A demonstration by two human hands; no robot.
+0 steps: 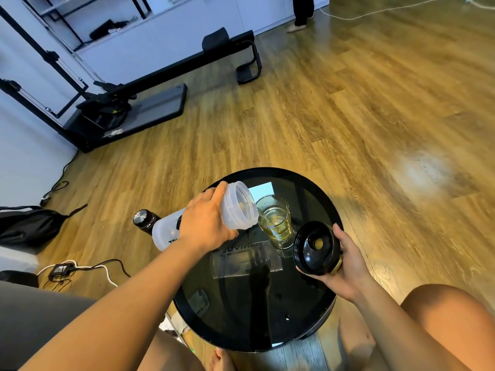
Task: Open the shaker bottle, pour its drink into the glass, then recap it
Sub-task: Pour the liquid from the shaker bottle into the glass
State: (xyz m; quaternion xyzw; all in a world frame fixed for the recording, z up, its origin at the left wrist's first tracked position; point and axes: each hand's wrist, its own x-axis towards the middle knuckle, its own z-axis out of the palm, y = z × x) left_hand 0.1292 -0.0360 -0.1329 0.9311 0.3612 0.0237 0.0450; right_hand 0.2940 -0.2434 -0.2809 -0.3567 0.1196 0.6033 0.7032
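Your left hand [207, 223] is wrapped tight round the upper body of the shaker bottle [235, 207], fingers closed over it, thumb on the near side. Bottle's tipped nearly flat, open mouth pointing right, lip just above the rim of the glass [276, 223]. Thin stream of yellowish liquid runs from the mouth's lower edge into the glass. Bottle body is translucent white w/ dark lettering near the base, only partly readable; looks mostly drained, can't tell how much is left inside.

Glass stands upright on the round black table [241, 317], towards its far side, roughly half full of pale amber drink. Table top is dark & glossy, so you get reflections of bottle and arm in it.

Your right hand [348, 266] holds the black lid [316, 249] off the table, just right of the glass & near it, not touching. Fingers curl under and behind the lid, thumb at the top edge; grip is closed on it. Lid's inner side faces the camera, w/ a small yellowish piece at centre and a gold-coloured bit at its lower right edge.

Left of the table on the wood floor [348, 116] stands a dark flask w/ metal cap [143, 219], partly hidden behind the shaker's base. Black bag [26, 226] sits further left, cables & a power adapter [60, 269] near it. Exercise machine [134, 103] along the wall at back.
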